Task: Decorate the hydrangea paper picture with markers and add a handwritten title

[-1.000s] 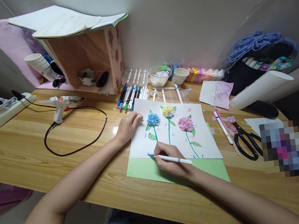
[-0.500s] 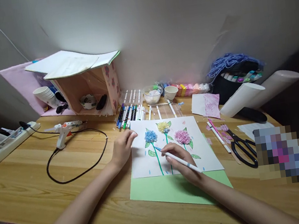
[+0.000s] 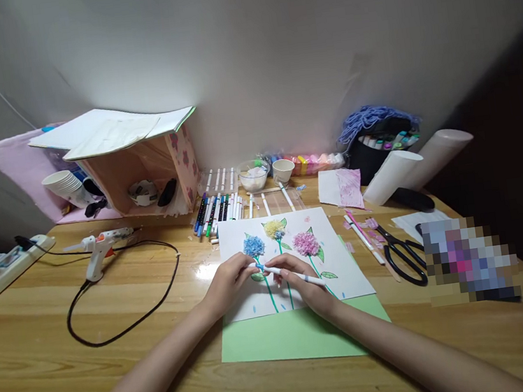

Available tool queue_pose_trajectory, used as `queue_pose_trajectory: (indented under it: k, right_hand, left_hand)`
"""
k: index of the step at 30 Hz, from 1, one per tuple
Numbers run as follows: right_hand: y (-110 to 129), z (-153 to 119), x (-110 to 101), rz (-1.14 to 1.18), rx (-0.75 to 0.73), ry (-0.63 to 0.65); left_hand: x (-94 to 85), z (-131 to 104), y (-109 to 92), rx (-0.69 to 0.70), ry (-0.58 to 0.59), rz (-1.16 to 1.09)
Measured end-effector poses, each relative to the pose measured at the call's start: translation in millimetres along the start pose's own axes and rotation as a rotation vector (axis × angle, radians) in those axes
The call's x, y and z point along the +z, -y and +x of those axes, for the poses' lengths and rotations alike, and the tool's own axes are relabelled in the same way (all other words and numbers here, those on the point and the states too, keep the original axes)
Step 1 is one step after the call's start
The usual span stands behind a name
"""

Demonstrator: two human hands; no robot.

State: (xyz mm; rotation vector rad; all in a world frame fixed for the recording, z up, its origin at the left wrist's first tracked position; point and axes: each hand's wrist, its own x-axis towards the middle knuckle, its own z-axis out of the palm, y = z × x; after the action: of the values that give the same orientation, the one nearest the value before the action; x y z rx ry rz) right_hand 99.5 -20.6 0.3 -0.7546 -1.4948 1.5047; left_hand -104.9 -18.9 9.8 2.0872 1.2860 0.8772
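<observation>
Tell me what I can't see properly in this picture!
Head view:
Object at right: coloured square blur covers it.
Long white plastic power strip: left edge cuts it off.
Light-green rectangular paper: white rectangular flower picture hides its upper part.
Whether the bare left hand pinches a cap by the slim white marker: too small to tell.

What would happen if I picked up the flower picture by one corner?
The flower picture would probably flop, since it looks like one thin sheet. Its pink bloom looks built from tiny raised bits, so some might come off.
</observation>
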Motion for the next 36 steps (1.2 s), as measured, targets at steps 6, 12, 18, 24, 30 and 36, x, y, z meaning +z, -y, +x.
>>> queue_pose_trajectory:
  k: [6,12,18,24,30,36]
  right_hand:
    - [9,-4,-5,0.002,0.067,0.163]
    - [35,-24,-24,-0.401,-0.124,0.321]
    - [53,-43,-50,-0.572,-0.337,0.358]
    - [61,-48,-94,-0.787,-0.381,0.344]
    - [46,-46,-165,-1.362,-0.196,0.014]
    - [35,-43,-188,-1.367,-0.108,-0.07]
  left_hand:
    - [-9.8,-5,-8,0.065,0.232,0.033]
    - [-7.6,-1,-37,0.038,0.441,0.033]
    - [4.6,23,-81,-0.022,0.671,-0.061]
    - [5.2,36,-69,-0.143,0.384,0.076]
    - [-30.9,18,14,-0.518,-0.291,0.44]
    - [-35.8,5,41,-0.741,-0.202,0.102]
